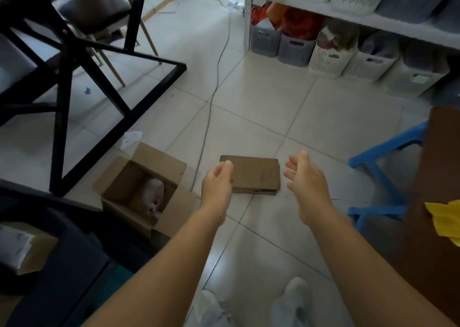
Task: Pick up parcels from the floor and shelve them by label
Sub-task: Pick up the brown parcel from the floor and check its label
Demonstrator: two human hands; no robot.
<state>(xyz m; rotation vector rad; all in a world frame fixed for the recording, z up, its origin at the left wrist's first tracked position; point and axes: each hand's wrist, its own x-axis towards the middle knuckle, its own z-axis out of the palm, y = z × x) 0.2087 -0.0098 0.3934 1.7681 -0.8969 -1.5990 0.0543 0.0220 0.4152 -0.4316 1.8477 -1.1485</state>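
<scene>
A flat brown cardboard parcel (256, 173) lies on the tiled floor in front of me. My left hand (217, 180) hovers over its left edge with fingers loosely curled, overlapping the parcel's corner; whether it touches is unclear. Just right of the parcel, my right hand (305, 177) is spread, palm turned toward it and apart from it. Neither hand holds anything. The white shelf (368, 18) with rows of baskets stands at the upper right.
An open cardboard box (139, 190) with a white item inside sits left of the parcel. A grey cable (211, 102) runs across the floor. A black table frame (74, 78) stands left, a blue stool (380, 175) and a brown surface (438, 177) stand right.
</scene>
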